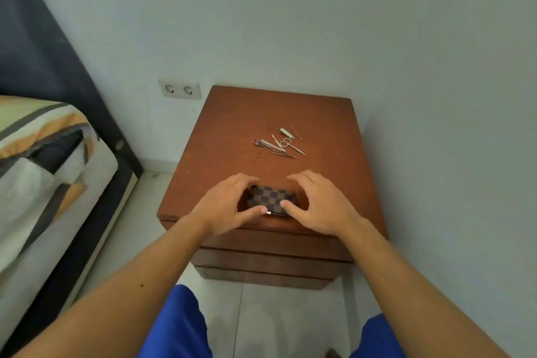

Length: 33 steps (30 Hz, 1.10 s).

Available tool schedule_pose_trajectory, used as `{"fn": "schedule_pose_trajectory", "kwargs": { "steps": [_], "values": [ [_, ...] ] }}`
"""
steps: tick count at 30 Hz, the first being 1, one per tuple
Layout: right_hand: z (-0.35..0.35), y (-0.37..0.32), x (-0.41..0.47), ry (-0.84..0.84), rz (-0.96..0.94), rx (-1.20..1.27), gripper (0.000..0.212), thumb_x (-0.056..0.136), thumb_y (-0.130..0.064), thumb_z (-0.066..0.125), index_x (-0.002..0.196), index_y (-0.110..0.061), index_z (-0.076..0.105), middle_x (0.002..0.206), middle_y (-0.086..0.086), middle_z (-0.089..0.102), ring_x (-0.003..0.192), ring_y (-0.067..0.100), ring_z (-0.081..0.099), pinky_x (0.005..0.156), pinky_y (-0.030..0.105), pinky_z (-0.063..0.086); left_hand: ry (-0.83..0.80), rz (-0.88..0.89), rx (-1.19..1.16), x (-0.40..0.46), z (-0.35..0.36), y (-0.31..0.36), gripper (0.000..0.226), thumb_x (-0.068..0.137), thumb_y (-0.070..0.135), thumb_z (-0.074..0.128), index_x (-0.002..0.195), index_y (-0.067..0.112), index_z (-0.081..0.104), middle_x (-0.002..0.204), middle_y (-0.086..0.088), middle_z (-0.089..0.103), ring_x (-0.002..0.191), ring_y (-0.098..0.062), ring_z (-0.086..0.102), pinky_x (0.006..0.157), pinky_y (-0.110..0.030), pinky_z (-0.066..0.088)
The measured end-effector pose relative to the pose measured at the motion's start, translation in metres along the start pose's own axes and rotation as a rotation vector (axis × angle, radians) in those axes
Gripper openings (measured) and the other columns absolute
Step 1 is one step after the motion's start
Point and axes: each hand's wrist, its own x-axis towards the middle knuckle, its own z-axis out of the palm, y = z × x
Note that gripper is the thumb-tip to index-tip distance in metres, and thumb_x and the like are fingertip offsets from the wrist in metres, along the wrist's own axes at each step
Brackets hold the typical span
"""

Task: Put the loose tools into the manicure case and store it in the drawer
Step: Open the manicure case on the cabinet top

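Note:
A small checkered brown manicure case [270, 198] lies closed near the front edge of a wooden nightstand [232, 131]. My left hand [223, 206] cups its left side and my right hand [318, 205] its right side, both thumbs pressing on the front edge. Several loose metal tools [279, 144] lie farther back on the top: small scissors, nail clippers, a file and thin picks. Below the top, the drawer fronts [273, 253] are shut.
A bed [43, 160] with a striped cover and dark frame stands to the left. On the wall behind sits a double wall socket [179, 89]. White tiled floor [261, 322] lies below, with my blue shorts at the bottom.

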Motion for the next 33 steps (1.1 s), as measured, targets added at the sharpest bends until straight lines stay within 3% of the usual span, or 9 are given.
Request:
{"fn": "schedule_pose_trajectory", "kwargs": {
  "steps": [4, 8, 14, 17, 21, 23, 28, 30, 33],
  "values": [
    [0.013, -0.011, -0.01, -0.066, -0.01, 0.019, 0.073, 0.086, -0.067, 0.06, 0.144, -0.023, 0.053, 0.137, -0.007, 0.057, 0.12, 0.016, 0.055, 0.104, 0.036, 0.048, -0.038, -0.016, -0.002, 0.0, 0.005, -0.002, 0.082, 0.086, 0.061, 0.073, 0.152, 0.021, 0.043, 0.145, 0.003, 0.053, 0.13, -0.014, 0.053, 0.11, -0.032, 0.046],
    [0.017, -0.007, -0.008, -0.062, -0.006, 0.035, 0.062, 0.09, -0.053, 0.066, 0.142, -0.021, 0.055, 0.135, -0.005, 0.056, 0.118, 0.016, 0.052, 0.103, 0.035, 0.049, -0.012, -0.02, 0.002, 0.004, 0.01, -0.007, 0.08, 0.085, 0.057, 0.077, 0.15, 0.022, 0.047, 0.143, 0.006, 0.052, 0.13, -0.011, 0.047, 0.113, -0.032, 0.043],
    [0.014, 0.0, -0.003, -0.093, -0.004, 0.089, 0.052, 0.097, -0.05, 0.059, 0.141, -0.022, 0.057, 0.135, -0.007, 0.06, 0.121, 0.012, 0.053, 0.106, 0.032, 0.047, -0.016, -0.073, -0.126, 0.013, 0.017, -0.013, 0.08, 0.077, 0.059, 0.083, 0.142, 0.024, 0.054, 0.13, 0.011, 0.054, 0.117, -0.007, 0.046, 0.104, -0.029, 0.046],
    [0.009, 0.005, 0.005, -0.054, 0.035, 0.156, 0.038, 0.099, -0.047, 0.06, 0.13, -0.026, 0.066, 0.123, -0.009, 0.069, 0.109, 0.01, 0.06, 0.098, 0.031, 0.05, 0.002, -0.155, -0.238, 0.016, 0.021, -0.015, 0.085, 0.068, 0.052, 0.092, 0.14, 0.026, 0.055, 0.122, 0.014, 0.053, 0.108, -0.006, 0.048, 0.097, -0.026, 0.046],
    [0.006, 0.015, 0.024, 0.056, 0.111, 0.306, 0.021, 0.1, -0.038, 0.064, 0.111, -0.025, 0.077, 0.104, -0.011, 0.076, 0.093, 0.006, 0.068, 0.086, 0.031, 0.058, 0.027, -0.194, -0.33, 0.017, 0.025, -0.018, 0.065, 0.066, 0.057, 0.091, 0.116, 0.039, 0.055, 0.111, 0.02, 0.053, 0.102, -0.005, 0.051, 0.087, -0.024, 0.046],
    [0.006, 0.019, 0.033, 0.08, 0.14, 0.337, 0.019, 0.1, -0.035, 0.065, 0.108, -0.024, 0.079, 0.1, -0.011, 0.077, 0.09, 0.004, 0.068, 0.083, 0.029, 0.058, 0.046, -0.181, -0.362, 0.017, 0.027, -0.019, 0.061, 0.068, 0.064, 0.085, 0.116, 0.043, 0.054, 0.109, 0.02, 0.054, 0.102, -0.005, 0.051, 0.086, -0.023, 0.045],
    [0.008, 0.024, 0.055, 0.148, 0.246, 0.382, 0.017, 0.099, -0.034, 0.068, 0.106, -0.025, 0.08, 0.093, -0.012, 0.074, 0.08, -0.002, 0.061, 0.065, 0.008, 0.039, 0.046, -0.183, -0.323, 0.018, 0.028, -0.019, 0.077, 0.067, 0.053, 0.092, 0.13, 0.046, 0.048, 0.111, 0.021, 0.054, 0.101, -0.004, 0.051, 0.083, -0.02, 0.045],
    [0.013, 0.028, 0.063, 0.178, 0.285, 0.382, 0.016, 0.097, -0.034, 0.071, 0.105, -0.025, 0.082, 0.092, -0.009, 0.073, 0.078, 0.001, 0.059, 0.064, 0.008, 0.037, 0.077, -0.173, -0.333, 0.018, 0.031, -0.019, 0.083, 0.064, 0.051, 0.094, 0.132, 0.048, 0.048, 0.108, 0.021, 0.055, 0.099, -0.004, 0.05, 0.082, -0.019, 0.042],
    [0.022, 0.033, 0.073, 0.168, 0.302, 0.348, 0.016, 0.094, -0.033, 0.075, 0.106, -0.026, 0.083, 0.095, -0.003, 0.071, 0.083, 0.009, 0.059, 0.072, 0.023, 0.045, 0.096, -0.174, -0.36, 0.017, 0.034, -0.021, 0.086, 0.06, 0.051, 0.095, 0.133, 0.048, 0.049, 0.107, 0.02, 0.055, 0.098, -0.005, 0.05, 0.084, -0.021, 0.043]
  ]
}}
